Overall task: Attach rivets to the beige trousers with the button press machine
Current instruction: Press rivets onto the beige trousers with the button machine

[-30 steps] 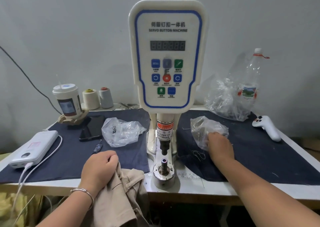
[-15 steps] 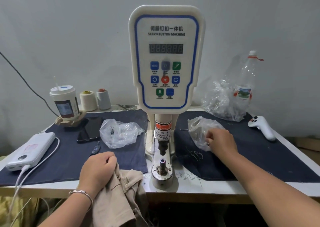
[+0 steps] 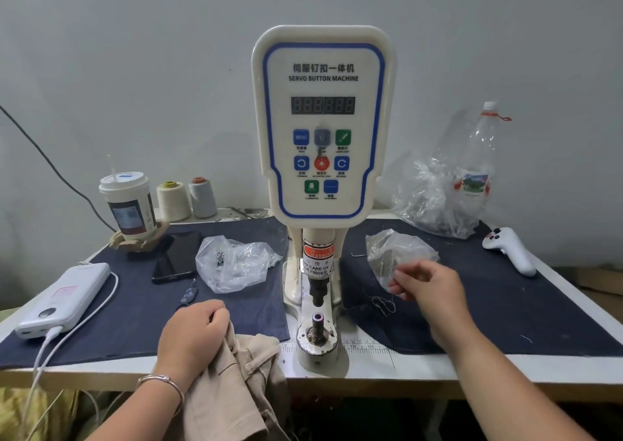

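The beige trousers (image 3: 236, 376) hang bunched over the table's front edge, left of the button press machine (image 3: 322, 130). My left hand (image 3: 192, 332) grips the fabric in a fist. The machine's lower die post (image 3: 317, 322) stands bare under the punch (image 3: 317, 292). My right hand (image 3: 426, 289) hovers just in front of a small clear bag of rivets (image 3: 394, 255) right of the machine. Its curled fingertips are pinched together, seemingly on a small rivet too tiny to make out.
A second clear bag (image 3: 232, 262), a phone (image 3: 177, 255), a power bank (image 3: 64, 299) with cable, a cup (image 3: 128, 204) and two thread cones (image 3: 187, 199) lie left. A large bag with a bottle (image 3: 448, 191) and a white controller (image 3: 510, 250) sit right.
My right hand has drawn back out of the small bag and lifted off the cloth, fingers now pinched. The left hand keeps its hold on the trousers. The camera tilted slightly up.
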### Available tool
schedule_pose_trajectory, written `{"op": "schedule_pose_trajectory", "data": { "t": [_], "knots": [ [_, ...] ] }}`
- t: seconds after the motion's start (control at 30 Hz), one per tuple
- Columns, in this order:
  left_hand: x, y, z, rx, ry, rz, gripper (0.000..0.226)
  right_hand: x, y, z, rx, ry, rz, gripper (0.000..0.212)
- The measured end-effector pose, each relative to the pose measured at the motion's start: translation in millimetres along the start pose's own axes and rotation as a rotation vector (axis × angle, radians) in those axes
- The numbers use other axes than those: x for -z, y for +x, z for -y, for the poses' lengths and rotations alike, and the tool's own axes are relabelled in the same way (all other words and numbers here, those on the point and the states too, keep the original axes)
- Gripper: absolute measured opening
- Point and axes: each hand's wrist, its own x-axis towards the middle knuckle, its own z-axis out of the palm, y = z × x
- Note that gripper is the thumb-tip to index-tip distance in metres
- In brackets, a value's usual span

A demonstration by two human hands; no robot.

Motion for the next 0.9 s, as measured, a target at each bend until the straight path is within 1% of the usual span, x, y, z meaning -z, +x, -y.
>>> {"op": "schedule_pose_trajectory", "data": {
  "t": [0.07, 0.17, 0.23, 0.33, 0.4, 0.47, 0.67, 0.9],
  "knots": [
    [-0.2, -0.2, 0.7, 0.001, 0.001, -0.008, 0.035, -15.8, -20.5, 2.5, -0.032, 0.097, 0.069, 0.010],
    [0.0, -0.1, 0.7, 0.006, 0.002, -0.021, 0.036, -40.0, -47.6, 10.2, -0.101, 0.176, 0.148, 0.009],
    [0.0, -0.5, 0.5, -0.001, 0.006, -0.019, 0.038, -53.5, -62.9, 14.9, -0.093, 0.210, 0.187, 0.012],
    [-0.4, -0.6, 0.1, -0.017, 0.011, -0.012, 0.040, -68.0, -78.5, 18.3, -0.098, 0.200, 0.163, 0.014],
    [-0.7, 0.2, 0.4, -0.016, 0.013, -0.013, 0.041, -73.8, -83.4, 19.2, -0.127, 0.143, 0.142, 0.014],
    [-0.7, 0.4, 0.3, -0.019, 0.013, -0.012, 0.041, -76.8, -84.9, 19.6, -0.173, 0.135, 0.138, 0.013],
    [-0.2, 0.3, 0.3, -0.028, 0.017, -0.013, 0.041, -78.7, -84.0, 21.0, -0.298, 0.282, 0.150, 0.011],
    [0.8, -0.6, -0.7, -0.036, 0.032, -0.010, 0.042, -78.4, -82.4, 21.4, -0.362, 0.324, 0.164, 0.012]
  ]
}}
